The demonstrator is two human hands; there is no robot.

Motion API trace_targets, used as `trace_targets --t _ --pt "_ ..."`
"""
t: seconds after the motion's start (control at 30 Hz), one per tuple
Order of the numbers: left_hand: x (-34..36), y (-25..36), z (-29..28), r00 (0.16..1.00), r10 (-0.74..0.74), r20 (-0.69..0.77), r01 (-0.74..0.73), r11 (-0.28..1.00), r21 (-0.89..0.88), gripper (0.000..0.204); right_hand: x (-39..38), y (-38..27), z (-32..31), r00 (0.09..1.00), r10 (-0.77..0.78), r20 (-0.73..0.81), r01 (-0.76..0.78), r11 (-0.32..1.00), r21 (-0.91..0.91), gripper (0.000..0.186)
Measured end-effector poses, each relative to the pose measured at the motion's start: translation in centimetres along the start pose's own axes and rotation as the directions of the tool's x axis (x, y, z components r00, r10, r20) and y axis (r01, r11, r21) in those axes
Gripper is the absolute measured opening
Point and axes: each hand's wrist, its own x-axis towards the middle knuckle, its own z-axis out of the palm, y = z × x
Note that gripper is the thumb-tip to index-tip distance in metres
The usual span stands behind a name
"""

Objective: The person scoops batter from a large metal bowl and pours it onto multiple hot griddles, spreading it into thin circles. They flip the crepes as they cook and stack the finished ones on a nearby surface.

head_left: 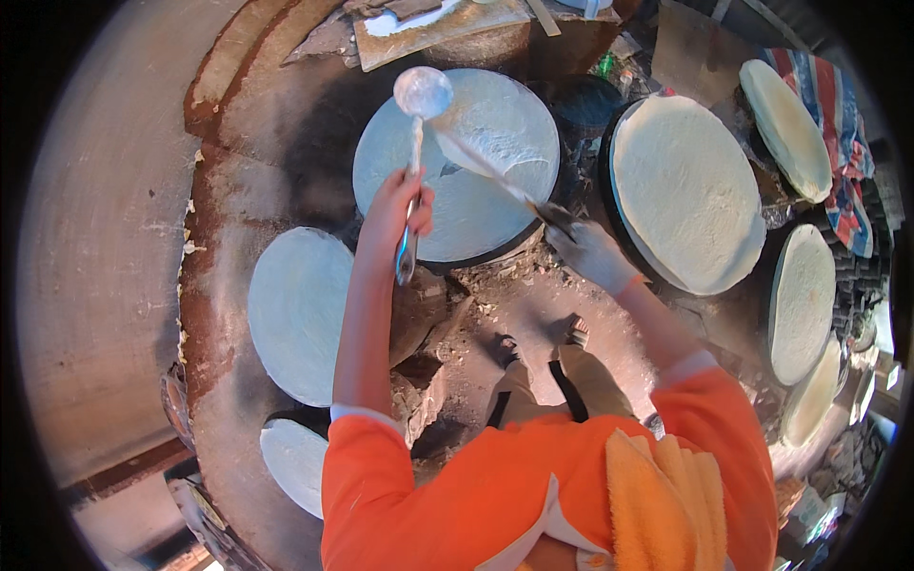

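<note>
My bare left hand (392, 207) is closed around the handle of a ladle (423, 92), whose round, whitish bowl is over the far left part of a pale batter sheet (495, 105). That sheet covers a round griddle (490, 253), with a ridge of wetter batter toward its right side. In a whitish glove, my right hand (588, 251) grips the dark handle of a long, thin spatula (481, 164). The blade slants up and left across the sheet, its tip just below the ladle bowl. Whether the blade touches the batter I cannot tell.
More round griddles carry pale sheets: one at the left (303, 314), a smaller-looking one (295, 466) below it, and a large flatbread (685, 195) at the right. Several more stand along the far right, beside a striped cloth (828, 124). A board (443, 33) lies beyond.
</note>
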Motion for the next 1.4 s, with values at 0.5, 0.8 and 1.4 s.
trace_targets --t 0.5,0.8,1.4 --pt "-12.0 -6.5 -1.9 0.981 -0.132 -0.145 0.153 0.978 0.144 0.020 -2.6 -0.1 10.5 0.897 0.414 -0.152 -0.249 0.760 0.601 0.030" --pt "-13.4 -6.4 -2.7 0.941 0.113 0.320 0.293 0.203 -0.934 0.034 -3.0 -5.2 3.8 0.990 0.077 0.116 -0.134 0.749 0.648 0.053" --pt "-13.7 -12.4 3.6 1.000 -0.024 0.011 0.026 0.898 -0.440 0.017 -11.5 -6.2 3.9 0.973 0.196 -0.125 -0.189 0.979 0.072 0.038"
